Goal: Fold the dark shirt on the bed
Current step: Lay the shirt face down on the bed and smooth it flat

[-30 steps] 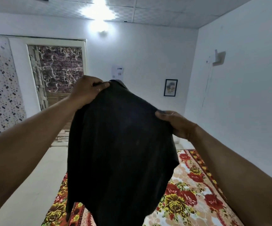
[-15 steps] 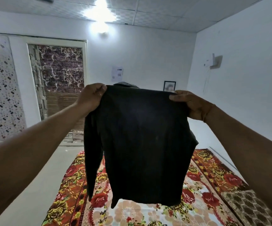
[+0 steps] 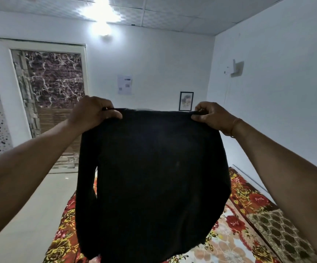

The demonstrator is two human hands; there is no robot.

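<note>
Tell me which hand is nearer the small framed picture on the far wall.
Right. The right hand appears just beside the framed picture; the left hand is far to its left, each gripping the dark shirt.

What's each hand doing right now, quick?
Left hand: closed, pinching the top edge of the dark shirt, held up in the air.
Right hand: closed, pinching the same top edge at the other corner.

Shirt (image 3: 154, 186) hanging in front of the camera, left hand (image 3: 94, 113) at its upper left corner, right hand (image 3: 213, 116) at its upper right, bed (image 3: 237, 230) below and behind, doorway (image 3: 53, 103) far left, picture (image 3: 186, 101) on back wall.
</note>
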